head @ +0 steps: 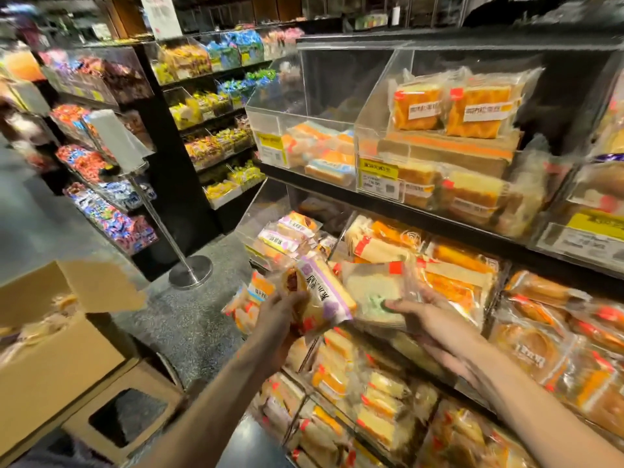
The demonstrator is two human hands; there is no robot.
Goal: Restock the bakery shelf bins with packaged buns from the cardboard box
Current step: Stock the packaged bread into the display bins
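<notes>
Head cam, cardboard box (pixel 50 359) L, stand (pixel 190 271) beside, bins (pixel 324 82) R

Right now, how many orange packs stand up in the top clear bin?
2: the left orange pack and right orange pack, side by side in the upper bin. Others may hide behind.

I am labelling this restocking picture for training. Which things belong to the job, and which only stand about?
Job: left hand, purple-labelled bun pack, right hand, pale bread pack, cardboard box, clear shelf bins.
Standing about: candy shelves, metal stand.
</notes>
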